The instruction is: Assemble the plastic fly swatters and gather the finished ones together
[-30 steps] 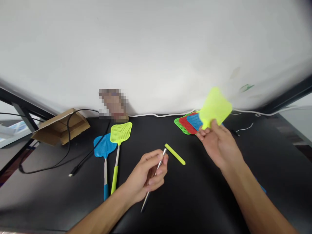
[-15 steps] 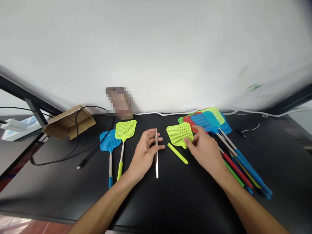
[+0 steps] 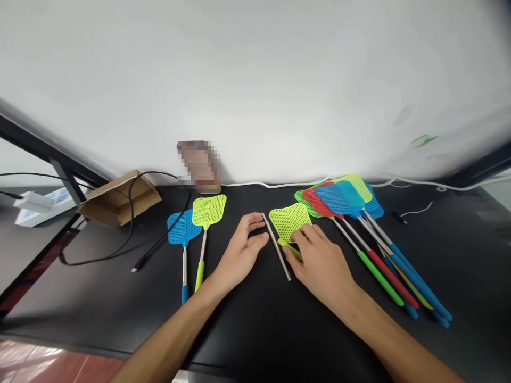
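Note:
My left hand (image 3: pixel 242 252) is beside a thin silver metal rod (image 3: pixel 276 247), thumb and fingers apart, with fingertips by its upper end. The rod slants on the black table. With its fingers bent, my right hand (image 3: pixel 321 260) has hold of a yellow-green handle sleeve (image 3: pixel 293 250), which they partly cover. Just behind these fingers lies a loose yellow-green fly swatter head (image 3: pixel 287 221), its lower edge hidden.
Assembled swatters, one blue (image 3: pixel 184 229) and one yellow-green (image 3: pixel 208 211), lie left. Several mixed-colour swatters overlap at right, including a red one (image 3: pixel 317 201). An open cardboard box (image 3: pixel 120 199), black cable (image 3: pixel 138 263) and blurred upright object (image 3: pixel 202 167) are farther left.
My right hand has moved from the swatter head to the handle sleeve. The rod has gone from upright in view to slanted, and my left thumb and fingers have come off it.

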`<state>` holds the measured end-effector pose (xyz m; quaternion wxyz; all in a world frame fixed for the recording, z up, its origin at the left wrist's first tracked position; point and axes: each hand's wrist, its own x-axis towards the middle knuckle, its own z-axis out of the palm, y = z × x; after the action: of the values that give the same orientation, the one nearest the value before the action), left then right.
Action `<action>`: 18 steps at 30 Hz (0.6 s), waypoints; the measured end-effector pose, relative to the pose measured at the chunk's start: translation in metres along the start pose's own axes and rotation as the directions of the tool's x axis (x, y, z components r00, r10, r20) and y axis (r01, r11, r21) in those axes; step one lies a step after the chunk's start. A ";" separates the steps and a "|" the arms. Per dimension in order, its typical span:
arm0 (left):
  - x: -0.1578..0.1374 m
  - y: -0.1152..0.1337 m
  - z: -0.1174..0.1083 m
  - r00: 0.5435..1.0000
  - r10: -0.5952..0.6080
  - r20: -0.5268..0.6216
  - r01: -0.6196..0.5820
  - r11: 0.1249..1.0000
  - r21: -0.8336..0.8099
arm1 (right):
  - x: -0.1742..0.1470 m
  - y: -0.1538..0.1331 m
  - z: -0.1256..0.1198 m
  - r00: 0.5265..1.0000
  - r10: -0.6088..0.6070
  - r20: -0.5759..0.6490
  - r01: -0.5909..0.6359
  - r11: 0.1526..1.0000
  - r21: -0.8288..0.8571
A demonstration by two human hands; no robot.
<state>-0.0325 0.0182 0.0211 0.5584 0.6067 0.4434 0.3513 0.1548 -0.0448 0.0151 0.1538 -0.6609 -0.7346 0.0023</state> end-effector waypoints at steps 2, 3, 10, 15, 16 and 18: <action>0.000 0.003 -0.002 0.999 0.050 0.009 -0.051 0.984 0.171 | -0.002 -0.003 -0.001 0.999 -0.008 0.037 0.008 1.000 0.000; -0.001 0.005 -0.002 0.997 0.076 0.025 -0.080 0.953 0.292 | -0.003 -0.004 -0.001 0.999 -0.013 0.052 0.013 1.000 0.000; -0.008 0.009 0.007 0.981 0.096 0.168 -0.193 0.431 0.881 | -0.007 -0.013 -0.004 0.987 -0.065 0.145 0.060 0.998 0.035; -0.009 0.008 0.010 0.988 0.056 0.141 -0.151 0.300 0.942 | -0.009 -0.018 -0.004 0.985 -0.069 0.156 0.062 0.997 0.051; -0.009 0.008 0.010 0.990 0.048 0.135 -0.143 0.282 0.949 | -0.009 -0.017 -0.005 0.986 -0.065 0.152 0.057 0.997 0.055; -0.009 0.009 0.010 0.991 0.039 0.128 -0.133 0.262 0.956 | -0.009 -0.014 -0.005 0.988 -0.060 0.139 0.052 0.997 0.058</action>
<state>-0.0255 0.0068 0.0297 0.0743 0.8570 0.5096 0.0171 0.1428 -0.0566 0.0210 0.1196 -0.6336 -0.7616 0.0646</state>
